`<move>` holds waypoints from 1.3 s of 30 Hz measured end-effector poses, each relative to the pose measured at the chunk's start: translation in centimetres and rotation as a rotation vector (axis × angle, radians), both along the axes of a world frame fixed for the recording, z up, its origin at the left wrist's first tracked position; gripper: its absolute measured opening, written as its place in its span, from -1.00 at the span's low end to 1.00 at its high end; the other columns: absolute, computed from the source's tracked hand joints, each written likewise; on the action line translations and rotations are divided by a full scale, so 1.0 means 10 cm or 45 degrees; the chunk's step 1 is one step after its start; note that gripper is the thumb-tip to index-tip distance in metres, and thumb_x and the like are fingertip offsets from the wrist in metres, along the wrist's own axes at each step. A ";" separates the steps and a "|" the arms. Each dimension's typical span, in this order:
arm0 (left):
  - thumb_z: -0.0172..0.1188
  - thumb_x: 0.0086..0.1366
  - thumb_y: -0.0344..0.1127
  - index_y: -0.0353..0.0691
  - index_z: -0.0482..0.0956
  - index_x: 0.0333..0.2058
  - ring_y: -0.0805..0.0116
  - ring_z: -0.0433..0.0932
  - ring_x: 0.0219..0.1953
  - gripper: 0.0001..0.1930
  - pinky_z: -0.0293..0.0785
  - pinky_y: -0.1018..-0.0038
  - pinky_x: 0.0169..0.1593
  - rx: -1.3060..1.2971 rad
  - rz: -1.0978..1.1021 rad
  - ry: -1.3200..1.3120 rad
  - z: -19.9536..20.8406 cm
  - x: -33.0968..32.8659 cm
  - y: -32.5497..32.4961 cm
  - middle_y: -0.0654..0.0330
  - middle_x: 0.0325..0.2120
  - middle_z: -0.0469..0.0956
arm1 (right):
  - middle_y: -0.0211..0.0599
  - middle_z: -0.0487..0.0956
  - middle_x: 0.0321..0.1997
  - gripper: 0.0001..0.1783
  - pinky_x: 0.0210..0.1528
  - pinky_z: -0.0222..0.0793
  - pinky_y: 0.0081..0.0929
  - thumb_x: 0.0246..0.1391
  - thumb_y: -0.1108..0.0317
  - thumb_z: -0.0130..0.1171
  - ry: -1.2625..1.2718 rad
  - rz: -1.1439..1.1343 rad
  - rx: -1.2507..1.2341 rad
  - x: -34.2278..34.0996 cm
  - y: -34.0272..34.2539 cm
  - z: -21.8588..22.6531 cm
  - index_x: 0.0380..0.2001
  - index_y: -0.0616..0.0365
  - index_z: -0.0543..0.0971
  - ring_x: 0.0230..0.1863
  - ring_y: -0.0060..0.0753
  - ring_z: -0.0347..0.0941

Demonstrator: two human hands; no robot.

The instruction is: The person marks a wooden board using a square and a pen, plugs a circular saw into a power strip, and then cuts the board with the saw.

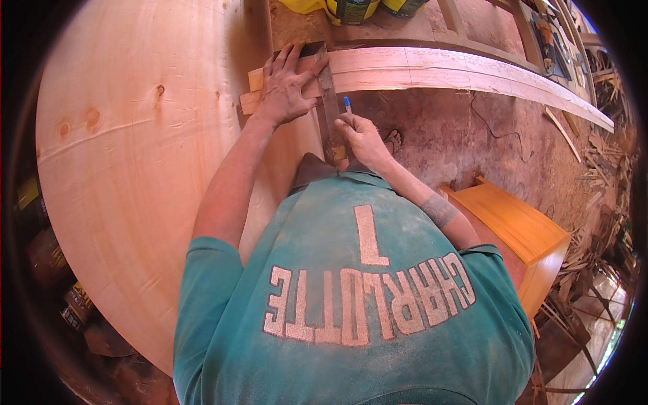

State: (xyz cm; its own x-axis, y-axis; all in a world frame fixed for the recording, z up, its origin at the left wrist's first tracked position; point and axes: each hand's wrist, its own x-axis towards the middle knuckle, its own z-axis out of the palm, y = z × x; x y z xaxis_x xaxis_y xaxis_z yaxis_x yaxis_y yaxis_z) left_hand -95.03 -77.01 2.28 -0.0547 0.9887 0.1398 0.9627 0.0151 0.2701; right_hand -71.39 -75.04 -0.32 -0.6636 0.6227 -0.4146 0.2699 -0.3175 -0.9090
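Two long pale wooden strips (439, 64) lie side by side, their ends resting on a large wooden panel (135, 169). Pencil-like lines run along and across them. My left hand (287, 88) is spread flat over the strip ends, fingers stretched away from me. Its thumb reaches a dark, worn metal square (327, 98), whose long arm crosses the strips and extends toward my body. To the right of that arm, my right hand (364, 140) is closed around a pen (347, 104) with a blue end pointing up. The pen stands apart from the strips.
Yellow-and-black containers (351, 10) stand at the far side near a wooden frame (459, 20). An orange-brown wooden piece (509, 216) is at my right. Wood scraps (594, 196) litter the floor at far right, and a thin cord (496, 131) lies on the ground.
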 end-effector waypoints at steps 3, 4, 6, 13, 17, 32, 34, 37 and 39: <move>0.42 0.01 0.07 0.52 0.35 0.39 -0.07 0.02 0.52 -0.11 -0.08 -0.06 0.51 -0.006 -0.011 0.026 0.01 0.00 0.00 -0.02 0.50 0.06 | -0.08 0.68 -0.24 -0.59 -0.03 0.46 -0.32 0.38 0.17 0.11 -0.013 -0.007 -0.020 0.02 -0.01 -0.05 -0.05 0.39 0.60 -0.18 -0.35 0.60; 0.42 0.01 0.07 0.48 0.35 0.40 -0.11 0.02 0.52 -0.11 -0.07 -0.04 0.51 -0.013 -0.019 0.047 0.01 0.00 0.00 -0.09 0.49 0.07 | -0.06 0.68 -0.24 -0.58 -0.03 0.46 -0.32 0.38 0.16 0.11 -0.006 -0.008 -0.024 0.02 -0.01 -0.05 -0.06 0.39 0.60 -0.18 -0.32 0.60; 0.41 0.01 0.07 0.48 0.34 0.41 -0.10 0.02 0.52 -0.10 -0.07 -0.04 0.51 -0.041 -0.010 0.057 0.02 0.01 0.00 -0.06 0.50 0.06 | -0.04 0.68 -0.24 -0.58 -0.03 0.46 -0.31 0.37 0.16 0.11 0.002 -0.003 -0.030 0.01 -0.02 -0.05 -0.07 0.40 0.60 -0.18 -0.29 0.60; 0.37 0.01 0.00 0.57 0.27 0.42 0.00 -0.03 0.54 -0.07 -0.08 -0.14 0.50 -0.045 -0.014 0.005 0.02 0.01 -0.01 0.07 0.51 0.07 | -0.04 0.67 -0.28 -0.60 -0.06 0.46 -0.32 0.35 0.16 0.12 -0.043 -0.022 0.167 0.03 -0.01 0.02 -0.10 0.37 0.62 -0.22 -0.23 0.60; 0.37 0.01 -0.03 0.59 0.25 0.43 0.01 -0.03 0.54 -0.06 -0.07 -0.13 0.50 -0.060 -0.014 0.021 -0.01 0.00 -0.01 0.10 0.52 0.07 | 0.02 0.67 -0.26 -0.61 -0.06 0.46 -0.28 0.34 0.16 0.12 -0.041 -0.042 0.046 0.01 -0.03 -0.03 -0.12 0.35 0.63 -0.20 -0.16 0.63; 0.48 0.02 0.06 0.42 0.48 0.33 -0.12 0.11 0.46 -0.19 0.00 -0.05 0.48 -0.007 -0.024 0.105 0.04 0.02 0.01 -0.08 0.44 0.18 | -0.20 0.70 -0.37 -0.68 -0.19 0.50 -0.48 0.37 0.20 0.16 0.011 -0.307 0.789 -0.36 0.85 0.57 -0.16 0.28 0.68 -0.32 -0.48 0.63; 0.50 0.01 0.06 0.42 0.48 0.33 -0.14 0.11 0.46 -0.17 0.00 -0.05 0.48 0.012 -0.021 0.063 0.04 0.02 0.00 -0.09 0.44 0.17 | -0.07 0.75 -0.29 -0.69 -0.11 0.54 -0.46 0.33 0.22 0.20 0.071 -0.282 0.777 -0.49 0.88 0.55 -0.12 0.29 0.69 -0.24 -0.43 0.69; 0.52 0.00 0.07 0.39 0.49 0.33 -0.16 0.12 0.45 -0.16 0.01 -0.05 0.47 0.000 -0.020 0.085 0.04 0.02 0.00 -0.10 0.44 0.18 | -0.09 0.76 -0.22 -0.68 -0.08 0.55 -0.45 0.26 0.26 0.29 0.072 -0.308 0.806 -0.59 0.92 0.50 -0.03 0.24 0.69 -0.21 -0.36 0.70; 0.51 0.01 0.06 0.38 0.50 0.32 -0.16 0.12 0.45 -0.18 0.01 -0.05 0.47 0.032 -0.023 0.057 0.04 0.02 0.00 -0.10 0.44 0.18 | -0.06 0.75 -0.19 -0.72 -0.08 0.57 -0.37 0.25 0.29 0.27 -0.011 -0.268 0.893 -0.59 0.90 0.49 -0.07 0.21 0.71 -0.19 -0.20 0.71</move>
State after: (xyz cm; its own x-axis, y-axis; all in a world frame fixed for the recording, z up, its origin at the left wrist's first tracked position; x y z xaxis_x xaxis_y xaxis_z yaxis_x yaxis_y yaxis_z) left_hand -94.86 -77.06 2.67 -0.0305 0.9856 0.1665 0.9739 -0.0083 0.2269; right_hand -77.27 -66.00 4.58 -0.4993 0.8575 0.1239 0.2755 0.2928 -0.9156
